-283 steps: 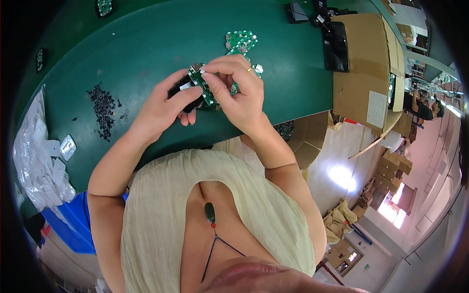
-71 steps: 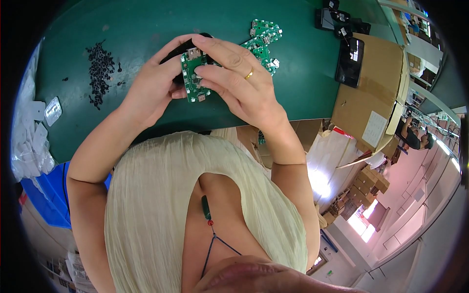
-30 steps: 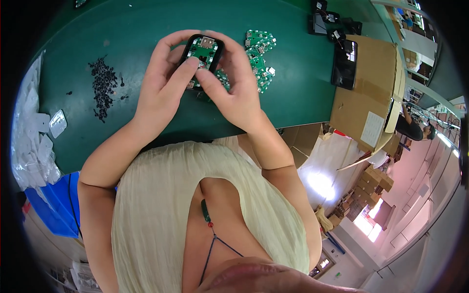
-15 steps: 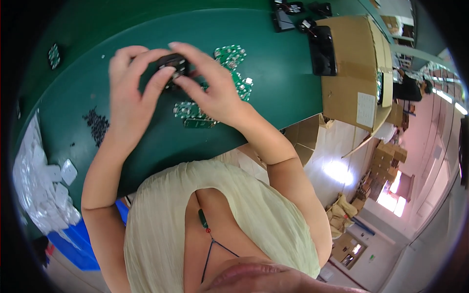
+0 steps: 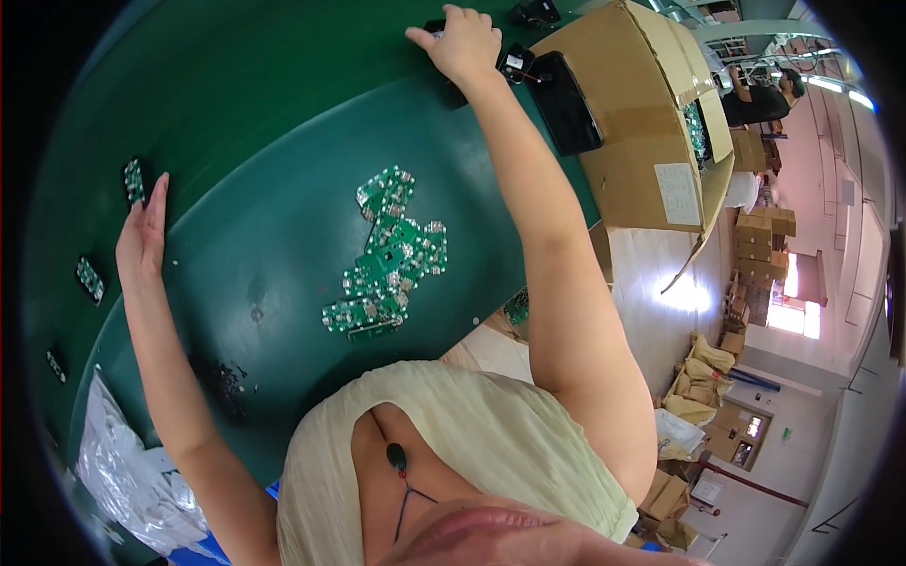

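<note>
My left hand is stretched out to the far left, fingers extended. Its fingertips lie beside a small black housing with a green circuit board, on the dark green strip beyond the table edge. My right hand reaches to the far side, thumb apart from the fingers, over a black part that it partly hides; no firm grip on it shows. Between my arms, a loose pile of green circuit boards lies on the green table.
Further black housings with boards lie along the left strip. A cardboard box stands at right beside a black tray and black parts. Small black pieces and a clear bag of white parts are at near left.
My hands have parted: the left went out left, the right to the far side. The black piece they held together is gone from between them; a housing now lies at my left fingertips.
</note>
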